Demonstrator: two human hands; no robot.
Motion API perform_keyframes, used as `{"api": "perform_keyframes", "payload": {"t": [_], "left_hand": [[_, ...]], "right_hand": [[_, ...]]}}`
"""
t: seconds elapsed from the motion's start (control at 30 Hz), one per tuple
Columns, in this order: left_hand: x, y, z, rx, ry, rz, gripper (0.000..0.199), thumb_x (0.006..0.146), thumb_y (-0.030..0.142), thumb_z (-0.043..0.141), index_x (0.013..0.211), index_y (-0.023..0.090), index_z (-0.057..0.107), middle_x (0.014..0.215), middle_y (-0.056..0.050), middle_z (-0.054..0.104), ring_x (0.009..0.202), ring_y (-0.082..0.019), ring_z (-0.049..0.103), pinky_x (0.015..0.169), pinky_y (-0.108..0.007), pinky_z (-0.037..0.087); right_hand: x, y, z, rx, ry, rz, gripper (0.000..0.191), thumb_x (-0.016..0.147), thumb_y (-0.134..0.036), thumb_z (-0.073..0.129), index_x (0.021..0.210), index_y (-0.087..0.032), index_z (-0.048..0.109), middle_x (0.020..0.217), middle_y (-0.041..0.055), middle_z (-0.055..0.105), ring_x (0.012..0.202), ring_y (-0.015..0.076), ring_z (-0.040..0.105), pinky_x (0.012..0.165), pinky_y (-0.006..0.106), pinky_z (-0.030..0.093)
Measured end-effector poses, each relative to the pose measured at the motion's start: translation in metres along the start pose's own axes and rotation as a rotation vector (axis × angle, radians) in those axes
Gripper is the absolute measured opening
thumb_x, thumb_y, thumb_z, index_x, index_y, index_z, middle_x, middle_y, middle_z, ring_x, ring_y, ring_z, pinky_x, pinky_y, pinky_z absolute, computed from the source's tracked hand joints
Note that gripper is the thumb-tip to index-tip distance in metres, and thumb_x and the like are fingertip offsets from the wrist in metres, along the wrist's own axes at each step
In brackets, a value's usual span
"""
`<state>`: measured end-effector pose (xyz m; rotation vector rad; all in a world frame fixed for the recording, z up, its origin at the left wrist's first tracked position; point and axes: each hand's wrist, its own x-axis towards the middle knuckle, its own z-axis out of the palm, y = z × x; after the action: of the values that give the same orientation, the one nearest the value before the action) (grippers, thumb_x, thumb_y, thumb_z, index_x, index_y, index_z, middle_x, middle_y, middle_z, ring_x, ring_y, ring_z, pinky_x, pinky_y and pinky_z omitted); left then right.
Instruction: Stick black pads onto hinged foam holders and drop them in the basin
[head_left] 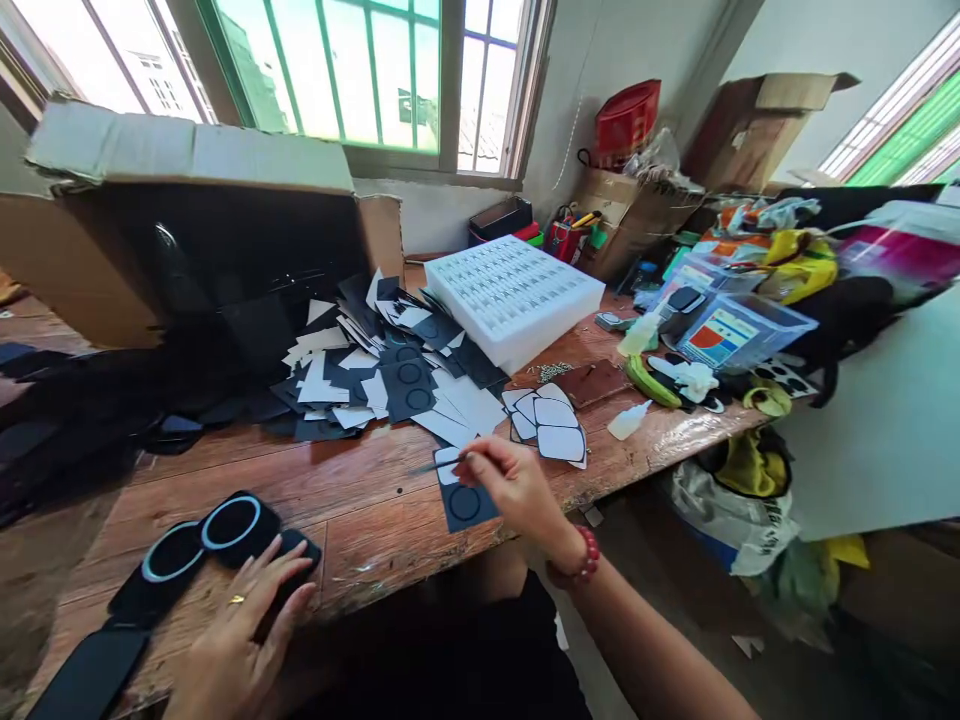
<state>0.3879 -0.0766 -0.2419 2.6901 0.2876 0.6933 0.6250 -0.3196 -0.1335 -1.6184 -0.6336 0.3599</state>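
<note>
My right hand [517, 490] pinches a thin dark pointed tool [435, 466], its tip pointing left; its exact kind is too small to tell. Below that hand lies a dark card [463, 508] with a ring outline and a white rounded patch [448, 467] on its upper part. My left hand [244, 625] rests with fingers spread over the right end of a black folding piece. Two panels of this black piece [232, 523] carry pale blue rings, and a plain black panel [90, 670] stretches toward the lower left.
Black and white cut sheets [405, 380] lie heaped at mid-table. White rounded stickers [559, 442], a small squeeze bottle [628, 421] and a brown block [592, 382] lie to the right. Behind are a white foam tray [517, 290] and a large cardboard box [195, 160].
</note>
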Motion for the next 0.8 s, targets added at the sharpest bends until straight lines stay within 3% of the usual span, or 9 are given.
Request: {"api": "perform_keyframes", "payload": {"t": [0.13,0.23,0.33,0.43,0.53,0.6,0.67,0.73,0.8], "left_hand": [[0.002,0.010,-0.021,-0.146,-0.017,-0.191,0.029,0.092,0.049,0.054,0.107,0.030,0.071,0.128,-0.003,0.069,0.125,-0.031,0.059,0.107,-0.048,0.047],[0.009,0.037,-0.033,-0.298,0.068,-0.482,0.037,0.091,0.053,0.052,0.102,0.024,0.071,0.122,-0.008,0.070,0.118,-0.031,0.063,0.104,-0.047,0.047],[0.023,0.066,-0.041,-0.594,0.109,-0.692,0.042,0.085,0.056,0.058,0.102,0.019,0.068,0.100,-0.009,0.073,0.096,-0.025,0.068,0.089,-0.039,0.053],[0.036,0.084,-0.046,-0.933,-0.037,-0.751,0.046,0.074,0.050,0.072,0.104,0.017,0.065,0.092,-0.006,0.069,0.085,-0.019,0.065,0.076,-0.029,0.052],[0.040,0.093,-0.047,-1.140,-0.142,-0.826,0.039,0.064,0.046,0.079,0.082,0.016,0.062,0.072,0.001,0.059,0.065,-0.012,0.054,0.060,-0.023,0.046],[0.038,0.095,-0.045,-1.212,-0.107,-0.879,0.040,0.062,0.047,0.079,0.075,0.017,0.057,0.066,0.003,0.054,0.060,-0.010,0.048,0.054,-0.022,0.043],[0.034,0.095,-0.041,-1.230,-0.018,-0.911,0.040,0.063,0.047,0.078,0.076,0.016,0.057,0.068,0.002,0.054,0.062,-0.010,0.047,0.054,-0.021,0.043],[0.029,0.095,-0.038,-1.216,0.051,-0.932,0.038,0.065,0.046,0.077,0.078,0.016,0.058,0.070,0.002,0.055,0.063,-0.011,0.048,0.055,-0.021,0.043],[0.025,0.095,-0.036,-1.173,0.061,-0.923,0.034,0.070,0.045,0.073,0.082,0.016,0.059,0.071,0.001,0.054,0.064,-0.012,0.049,0.057,-0.023,0.045]], "right_hand": [[-0.011,-0.002,0.037,0.060,-0.220,-0.081,0.016,0.082,-0.023,0.052,0.087,-0.021,0.067,0.082,0.0026,0.070,0.077,0.0164,0.065,0.069,0.028,0.051],[-0.019,-0.003,0.051,-0.023,-0.280,-0.163,0.022,0.083,-0.018,0.046,0.085,-0.021,0.067,0.083,0.0030,0.070,0.079,0.0167,0.063,0.068,0.027,0.049],[-0.023,0.000,0.061,-0.020,-0.302,-0.209,0.020,0.085,-0.019,0.046,0.082,-0.022,0.066,0.081,0.0023,0.069,0.076,0.0164,0.062,0.067,0.027,0.048],[-0.025,0.003,0.071,-0.049,-0.345,-0.192,0.017,0.087,-0.022,0.050,0.079,-0.022,0.065,0.077,0.0016,0.066,0.071,0.0159,0.060,0.062,0.025,0.047],[-0.027,0.009,0.077,-0.104,-0.383,-0.163,0.012,0.088,-0.026,0.055,0.092,-0.024,0.067,0.090,0.0032,0.068,0.081,0.0177,0.064,0.068,0.027,0.050],[-0.027,0.015,0.080,-0.100,-0.332,-0.106,0.028,0.085,-0.032,0.063,0.112,-0.025,0.063,0.108,0.0060,0.068,0.097,0.0215,0.065,0.076,0.030,0.053],[-0.026,0.021,0.081,-0.056,-0.293,0.016,0.044,0.081,-0.040,0.070,0.120,-0.025,0.058,0.117,0.0084,0.067,0.103,0.0239,0.064,0.077,0.032,0.054],[-0.026,0.025,0.083,-0.028,-0.331,0.159,0.039,0.079,-0.047,0.071,0.107,-0.022,0.063,0.101,0.0075,0.070,0.084,0.0211,0.065,0.065,0.029,0.053],[-0.027,0.027,0.084,-0.037,-0.379,0.238,0.034,0.081,-0.052,0.068,0.091,-0.019,0.066,0.080,0.0035,0.067,0.063,0.0156,0.057,0.055,0.026,0.046]]}}
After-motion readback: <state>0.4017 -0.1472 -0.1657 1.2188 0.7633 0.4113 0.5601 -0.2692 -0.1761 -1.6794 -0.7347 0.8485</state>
